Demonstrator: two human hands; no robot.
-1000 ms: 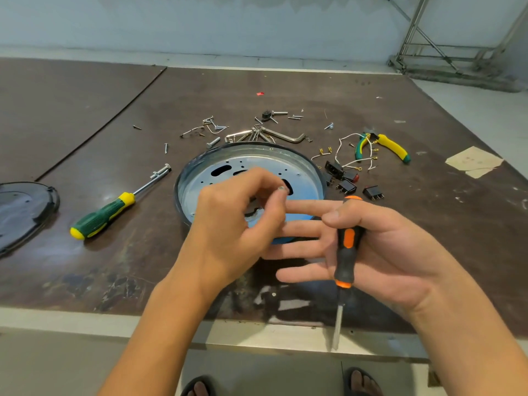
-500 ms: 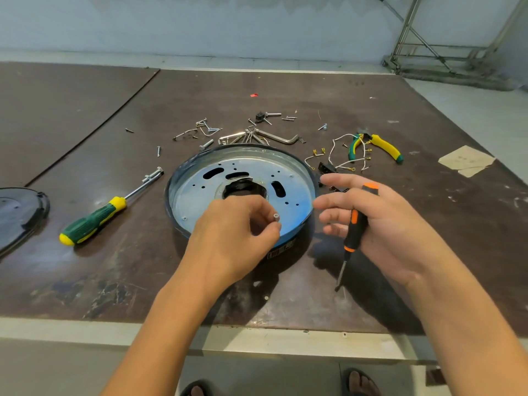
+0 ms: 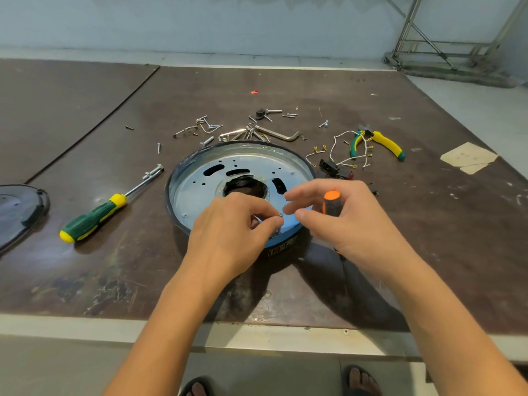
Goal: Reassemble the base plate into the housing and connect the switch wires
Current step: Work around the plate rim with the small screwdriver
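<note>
The round housing (image 3: 285, 242) lies flat in the middle of the desk (image 3: 114, 281), open side up, and the silver base plate (image 3: 200, 192) sits inside it, below the dark rim all the way round.

The left hand (image 3: 228, 238) reaches over the near rim. Its thumb and forefinger are pressed together on a small screw (image 3: 280, 215), held just above the near right part of the plate, close to the inner wall. The other fingers are curled under the palm.

The right hand (image 3: 351, 224) hangs over the housing's near right edge. It grips an orange screwdriver (image 3: 331, 202), whose handle end sticks up between the thumb and the palm. The forefinger and middle finger reach out straight toward the screw, with a narrow gap between them and it.

To the right of the housing lie black switches (image 3: 328, 167) tangled with white wires (image 3: 351, 160), just beside the rim, with yellow and green pliers (image 3: 385, 144) behind them. Loose screws and a hex key (image 3: 283, 134) crowd the far rim.

To the left lies a green screwdriver (image 3: 91, 220), near the housing but apart from it. A black cover (image 3: 20, 210) lies at the left edge of the view. A scrap of paper (image 3: 468, 158) lies far right.

A bare strip of desk runs between the housing and the desk's pale front edge; both forearms cross it.
</note>
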